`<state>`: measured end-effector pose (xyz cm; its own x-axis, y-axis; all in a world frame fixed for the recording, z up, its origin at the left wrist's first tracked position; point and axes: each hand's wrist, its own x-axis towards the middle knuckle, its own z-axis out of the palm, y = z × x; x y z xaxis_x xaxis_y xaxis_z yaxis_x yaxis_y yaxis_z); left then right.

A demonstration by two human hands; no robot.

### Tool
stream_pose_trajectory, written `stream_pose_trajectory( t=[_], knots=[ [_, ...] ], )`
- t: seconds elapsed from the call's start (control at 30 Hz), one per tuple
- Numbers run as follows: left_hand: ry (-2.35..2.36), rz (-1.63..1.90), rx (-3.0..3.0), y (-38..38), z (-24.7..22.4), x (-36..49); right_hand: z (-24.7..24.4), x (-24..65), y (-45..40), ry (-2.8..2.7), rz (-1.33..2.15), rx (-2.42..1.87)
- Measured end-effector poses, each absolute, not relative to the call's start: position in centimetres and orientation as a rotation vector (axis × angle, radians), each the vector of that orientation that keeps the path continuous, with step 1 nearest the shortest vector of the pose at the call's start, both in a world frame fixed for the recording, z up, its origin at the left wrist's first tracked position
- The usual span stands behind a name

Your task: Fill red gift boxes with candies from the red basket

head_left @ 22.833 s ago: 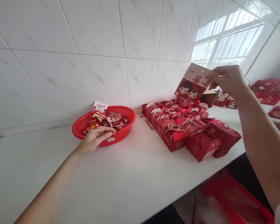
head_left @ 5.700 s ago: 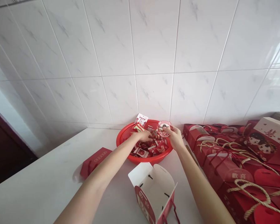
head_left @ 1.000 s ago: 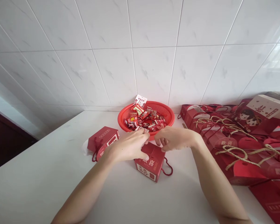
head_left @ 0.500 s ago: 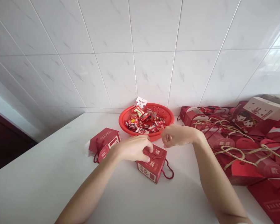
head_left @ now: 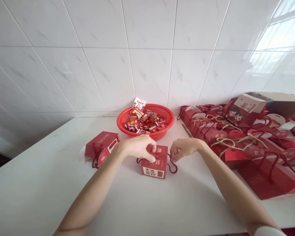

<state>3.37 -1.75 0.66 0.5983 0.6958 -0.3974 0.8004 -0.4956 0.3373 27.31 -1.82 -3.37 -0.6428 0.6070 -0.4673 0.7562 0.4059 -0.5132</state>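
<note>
A small red gift box (head_left: 154, 163) with printed characters stands on the white table in front of me. My left hand (head_left: 137, 148) grips its top from the left, thumb and forefinger bent over the lid flaps. From the box's right side hangs a dark red cord handle (head_left: 173, 171). My right hand (head_left: 184, 149) is closed, with its fingertips at the upper part of that cord; its other fingers are curled in. Another red gift box (head_left: 102, 146) lies left of my left hand, with something whitish at its far left end.
Behind the box, a red plastic basket (head_left: 145, 129) holds wrapped sweets and a white printed packet (head_left: 139, 103). Many red boxes with cord handles (head_left: 226, 137) crowd the table's right side. A tiled wall (head_left: 149, 75) closes off the back.
The box has turned so that its printed front faces me more squarely. My right hand has come down to the cord on its right. The view has swung to the right.
</note>
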Motion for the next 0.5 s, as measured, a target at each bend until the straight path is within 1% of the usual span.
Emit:
stream_pose_trajectory(
  t=[0.17, 0.27, 0.33, 0.5],
  knots=[
    [1.174, -0.255, 2.349, -2.2, 0.6, 3.7, -5.5, 27.3, -2.4, 2.564, -1.175, 1.25],
    [1.133, -0.259, 2.371, -2.2, 0.6, 3.7, -6.0, 27.6, -3.0, 2.589, -1.33, 1.334],
    [1.138, -0.252, 2.381, -2.2, 0.7, 3.7, -5.6, 27.9, -3.5, 2.554, -1.551, 1.367],
    [1.17, -0.201, 2.395, -2.6, 0.8, 4.1, -3.1, 28.4, -5.1, 2.509, -2.27, 1.351]
  ],
)
